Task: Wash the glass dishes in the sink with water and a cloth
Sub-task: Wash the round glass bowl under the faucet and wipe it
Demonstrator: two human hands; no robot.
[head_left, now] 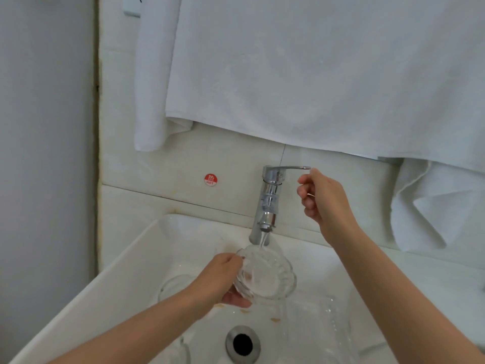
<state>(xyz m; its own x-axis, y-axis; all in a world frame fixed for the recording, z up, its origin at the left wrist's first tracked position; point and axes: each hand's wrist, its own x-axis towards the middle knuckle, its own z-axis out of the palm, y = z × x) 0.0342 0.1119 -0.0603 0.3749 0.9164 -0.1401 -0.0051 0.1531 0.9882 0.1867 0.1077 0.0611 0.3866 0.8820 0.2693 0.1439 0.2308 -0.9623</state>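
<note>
**Fluted dish under running tap**

Two white towels [315,74] hang at twelve o'clock above the sink [126,271]. Left hand [223,278] grips one glass dish [265,274] centrally under the faucet [270,200]; right hand [322,198], fingers curled, touches its lever at two o'clock.

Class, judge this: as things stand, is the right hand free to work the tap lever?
Probably yes. The right hand is empty, just under the tip of the tap lever, with nothing between them. The left hand holds the glass bowl.

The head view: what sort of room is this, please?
Probably a bathroom: a white ceramic sink, a chrome lever tap with running water, and white towels hanging on the tiled wall.
</note>
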